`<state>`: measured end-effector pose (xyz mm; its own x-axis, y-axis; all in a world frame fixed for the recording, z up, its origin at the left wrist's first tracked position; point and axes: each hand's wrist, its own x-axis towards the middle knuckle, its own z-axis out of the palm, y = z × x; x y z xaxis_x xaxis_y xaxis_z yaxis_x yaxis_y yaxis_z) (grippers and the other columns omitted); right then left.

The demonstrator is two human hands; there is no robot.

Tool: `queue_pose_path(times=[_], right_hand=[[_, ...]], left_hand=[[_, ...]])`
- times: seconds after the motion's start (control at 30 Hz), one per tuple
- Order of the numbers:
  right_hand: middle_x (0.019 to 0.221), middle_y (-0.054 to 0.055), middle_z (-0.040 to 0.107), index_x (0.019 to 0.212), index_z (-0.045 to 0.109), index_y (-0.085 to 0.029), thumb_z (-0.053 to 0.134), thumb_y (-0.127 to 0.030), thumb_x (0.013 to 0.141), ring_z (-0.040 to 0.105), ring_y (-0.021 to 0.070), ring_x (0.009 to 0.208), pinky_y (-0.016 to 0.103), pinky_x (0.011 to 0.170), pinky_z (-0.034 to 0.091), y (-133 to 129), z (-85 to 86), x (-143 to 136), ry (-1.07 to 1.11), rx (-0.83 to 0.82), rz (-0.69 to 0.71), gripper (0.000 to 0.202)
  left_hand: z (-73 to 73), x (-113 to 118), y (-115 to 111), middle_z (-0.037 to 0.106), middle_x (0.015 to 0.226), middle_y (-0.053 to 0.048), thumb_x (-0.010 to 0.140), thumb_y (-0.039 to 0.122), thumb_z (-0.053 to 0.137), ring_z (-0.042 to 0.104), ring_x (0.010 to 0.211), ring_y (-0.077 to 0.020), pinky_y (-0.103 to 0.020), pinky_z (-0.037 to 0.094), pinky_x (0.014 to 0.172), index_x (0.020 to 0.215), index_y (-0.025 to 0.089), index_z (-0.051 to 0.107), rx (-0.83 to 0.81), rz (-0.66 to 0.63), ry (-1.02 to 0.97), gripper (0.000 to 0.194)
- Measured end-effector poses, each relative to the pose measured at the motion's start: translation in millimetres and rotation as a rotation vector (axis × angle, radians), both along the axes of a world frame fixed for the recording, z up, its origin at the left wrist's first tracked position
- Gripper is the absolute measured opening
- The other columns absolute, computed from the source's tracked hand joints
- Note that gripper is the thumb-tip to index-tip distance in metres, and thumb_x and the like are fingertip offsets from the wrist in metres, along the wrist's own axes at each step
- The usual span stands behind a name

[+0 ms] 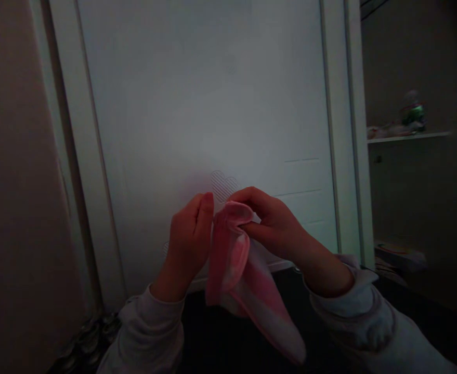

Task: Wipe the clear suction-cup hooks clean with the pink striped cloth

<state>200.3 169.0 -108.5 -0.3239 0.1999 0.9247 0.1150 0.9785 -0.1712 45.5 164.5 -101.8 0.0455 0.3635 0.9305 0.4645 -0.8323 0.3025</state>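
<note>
Hands pinch pink cloth (it droops) before a white door, shelf rightward.

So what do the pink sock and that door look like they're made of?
The sock looks like soft, matt knitted fabric, maybe cotton: it droops and folds between the hands. The door seems to be painted wood or a smooth board, satin white; its flat, faintly shiny face leaves that open.

Dim light is falling on a white door. A shelf is jutting from the right wall.
</note>
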Motion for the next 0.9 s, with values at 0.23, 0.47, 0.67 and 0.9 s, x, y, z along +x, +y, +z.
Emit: queue_pose_path(times=[0.23,0.47,0.67,0.9], right_hand=[[0.082,0.001,0.067,0.086,0.063,-0.016,0.056,-0.009,0.078,0.059,0.0136,0.075,0.024,0.069,0.044,2,-0.3,2,-0.065,0.012,-0.095,0.012],[0.083,0.003,0.069,0.087,0.064,-0.015,0.053,-0.008,0.080,0.061,0.0142,0.076,0.024,0.070,0.045,3,0.0,3,-0.104,0.082,-0.148,0.015],[0.086,0.004,0.070,0.090,0.065,-0.015,0.053,-0.009,0.082,0.062,0.0140,0.078,0.024,0.070,0.046,3,0.3,4,-0.134,0.126,-0.176,0.015],[0.087,0.006,0.071,0.091,0.065,-0.014,0.049,-0.007,0.081,0.063,0.0140,0.077,0.023,0.069,0.046,1,0.8,4,-0.139,0.158,-0.218,0.019]], left_hand=[[0.8,-1,0,0.036,0.051,0.006,0.090,0.034,0.037,0.033,0.046,-0.0096,-0.024,0.027,0.045,0.056,0.021,0.037,-0.048,0.028,0.019,0.037],[5.9,0,-3,0.035,0.047,0.006,0.089,0.037,0.034,0.034,0.045,-0.0108,-0.026,0.027,0.047,0.053,0.021,0.036,-0.189,0.090,0.057,0.039],[11.7,-1,-7,0.036,0.045,0.005,0.088,0.035,0.034,0.035,0.046,-0.0118,-0.027,0.025,0.047,0.049,0.022,0.034,-0.268,0.140,0.132,0.041],[12.4,-5,-6,0.037,0.044,0.004,0.091,0.050,0.020,0.036,0.045,-0.0132,-0.027,0.027,0.048,0.050,0.021,0.043,-0.335,0.124,0.186,0.055]])
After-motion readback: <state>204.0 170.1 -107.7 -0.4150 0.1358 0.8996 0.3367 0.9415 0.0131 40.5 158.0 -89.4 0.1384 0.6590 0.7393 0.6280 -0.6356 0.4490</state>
